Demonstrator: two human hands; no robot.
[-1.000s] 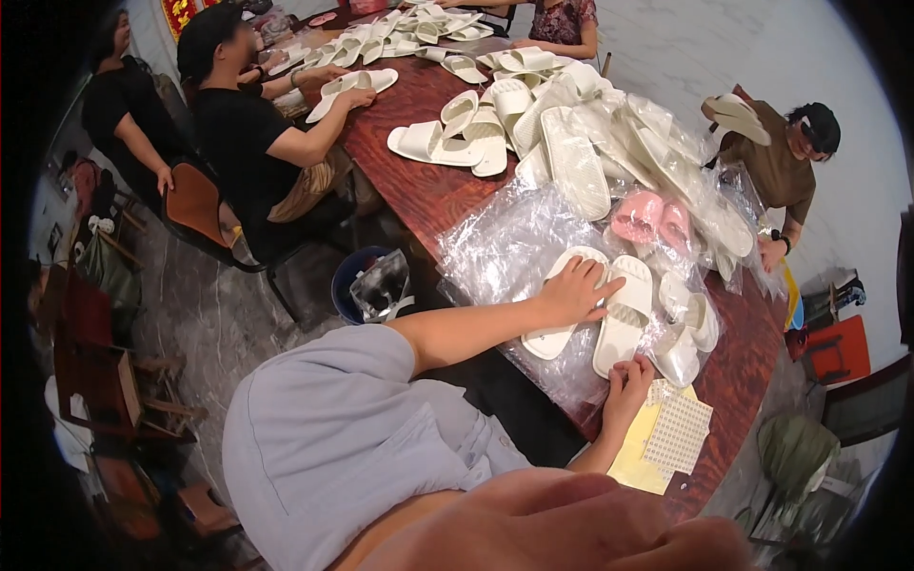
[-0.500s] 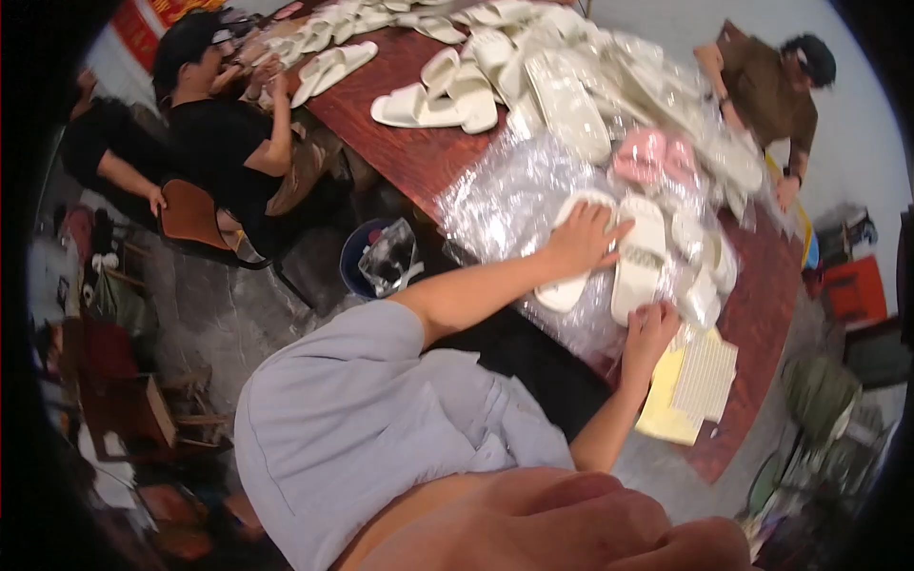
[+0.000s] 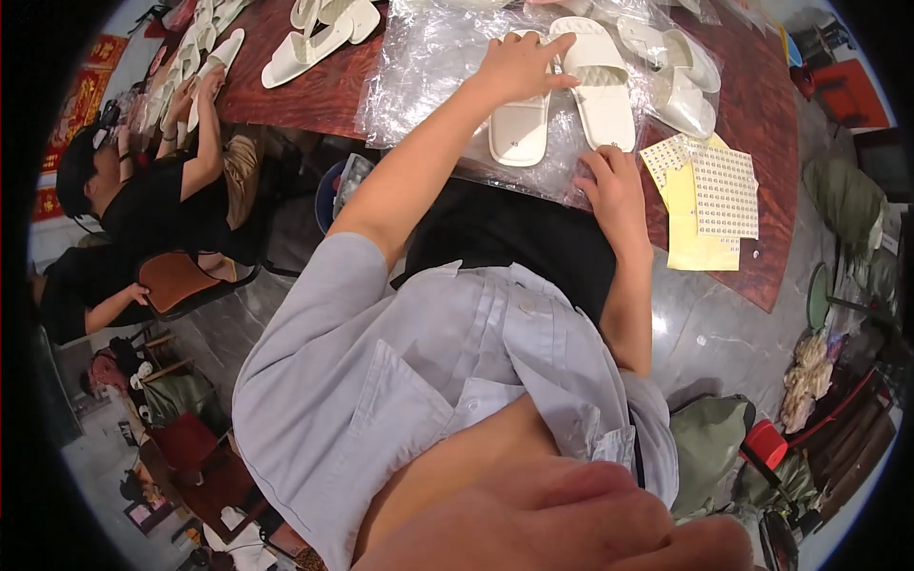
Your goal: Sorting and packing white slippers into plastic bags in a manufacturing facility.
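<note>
Two white slide slippers lie side by side on clear plastic bags [image 3: 419,81] near the table's front edge. My left hand [image 3: 522,68] rests over the strap of the left slipper [image 3: 518,135], fingers spread and thumb pointing toward the other one. Its palm hides much of that strap. At the heel of the right slipper [image 3: 606,112] is my right hand [image 3: 614,190], its fingers loosely bent and thumb apart, with nothing visible between them. Small dark marks show on both heels. To the right are sheets of small stickers [image 3: 726,193] over a yellow sheet [image 3: 687,224].
More white slippers [image 3: 684,67] lie in plastic at the right. Others [image 3: 324,43] sit on the red-brown table [image 3: 276,103] to the left. A person in black [image 3: 157,190] handles slippers at far left. A blue bucket [image 3: 328,190] stands below the table edge.
The view has tilted downward, so the slipper pile and the person across the table have left the picture. My right hand's fingers have loosened at the right slipper's heel; my left stays on the left slipper.
</note>
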